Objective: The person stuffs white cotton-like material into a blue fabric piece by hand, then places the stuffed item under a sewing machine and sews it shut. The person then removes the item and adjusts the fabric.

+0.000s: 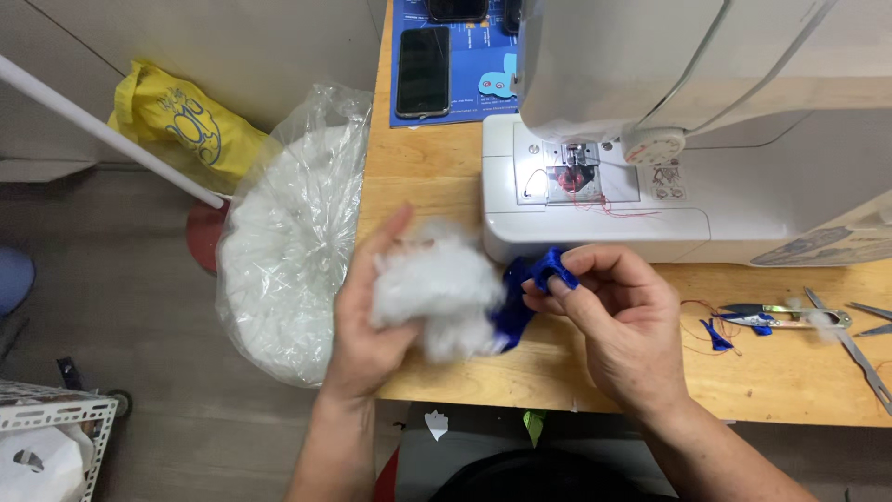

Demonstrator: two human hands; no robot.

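My left hand (367, 321) holds a fluffy clump of white stuffing (437, 288) over the front edge of the wooden table (790, 376). My right hand (618, 316) pinches a small piece of bright blue fabric (531, 288) between thumb and fingers. The stuffing touches the blue fabric's left side, and part of the fabric is hidden behind the clump. Both hands sit just in front of the white sewing machine (669, 121).
A clear plastic bag of white stuffing (288, 251) hangs beside the table's left edge. A phone (423, 70) lies on a blue mat behind. Thread snips (780, 316), blue scraps (715, 335) and metal tweezers (859, 353) lie at the right. A yellow bag (181, 121) sits on the floor.
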